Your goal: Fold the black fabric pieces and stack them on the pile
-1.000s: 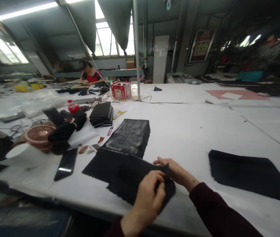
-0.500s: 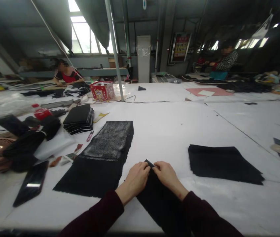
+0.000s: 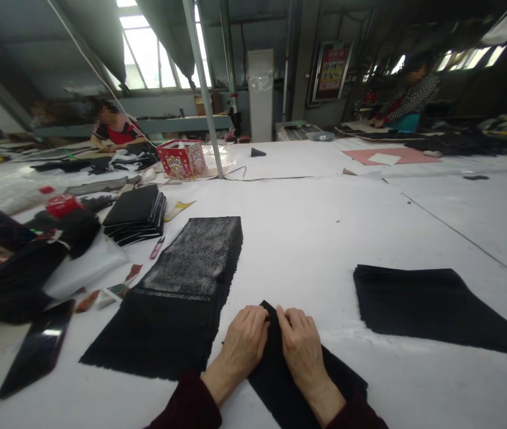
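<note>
While it fills most of the scene, the white table (image 3: 298,238) carries black textile pieces in several places. The largest is the long stack (image 3: 159,333) at the near left, whose far half shows a speckled grey top. At the right lies a smaller stack (image 3: 432,307), flat and with slightly uneven edges. Between these two, at the near side, is the black cloth (image 3: 273,369) on which the person works; its narrow tip points to the far side, and one part comes out to the right beyond the wrist. Beyond the long stack, to the left, sits a folded pile (image 3: 132,208) in several layers.

The left hand (image 3: 242,345) is half closed, with fingertips at the cloth's left edge near the tip. The right hand (image 3: 302,345) lies over the cloth with bent fingers. Whether either one really pinches it, one cannot tell.

A dark phone (image 3: 36,348) lies at the near left, with light reflected on its screen. Pink snips (image 3: 157,247) rest just beside the long stack.
</note>
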{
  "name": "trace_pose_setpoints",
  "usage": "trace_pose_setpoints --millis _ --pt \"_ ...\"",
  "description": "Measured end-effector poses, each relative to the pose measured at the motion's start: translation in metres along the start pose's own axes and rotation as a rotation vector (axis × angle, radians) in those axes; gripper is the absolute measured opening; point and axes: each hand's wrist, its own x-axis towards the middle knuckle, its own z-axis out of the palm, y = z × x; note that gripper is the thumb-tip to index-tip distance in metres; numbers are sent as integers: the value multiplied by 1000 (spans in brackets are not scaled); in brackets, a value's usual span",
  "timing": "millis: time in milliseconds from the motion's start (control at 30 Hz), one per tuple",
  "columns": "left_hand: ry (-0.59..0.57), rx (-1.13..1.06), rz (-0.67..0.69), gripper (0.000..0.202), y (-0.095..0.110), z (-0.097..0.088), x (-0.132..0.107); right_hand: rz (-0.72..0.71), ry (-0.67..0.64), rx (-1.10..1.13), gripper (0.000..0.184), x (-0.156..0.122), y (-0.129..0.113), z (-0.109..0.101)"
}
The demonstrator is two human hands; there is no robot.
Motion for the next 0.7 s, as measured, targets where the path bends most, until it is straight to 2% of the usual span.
trace_pose_setpoints --millis 100,233,300,467,533,600,700 --pt "-32 54 16 20 2 -4 3 22 8 58 36 -1 1 2" --pt "-143 171 55 20 4 -13 8 109 -8 220 33 1 6 -1" --pt "-183 200 61 18 5 -15 9 180 -98 325 29 8 11 -10" --pt "-201 198 90 25 4 -14 10 388 -463 654 26 37 30 -41" --pt "-184 182 81 26 3 -12 10 445 -529 696 24 43 34 -45" --pt "-156 161 69 26 2 -10 10 453 -490 675 21 42 34 -41" --pt "-106 124 53 30 -1 -7 8 387 -305 574 23 29 26 -25"
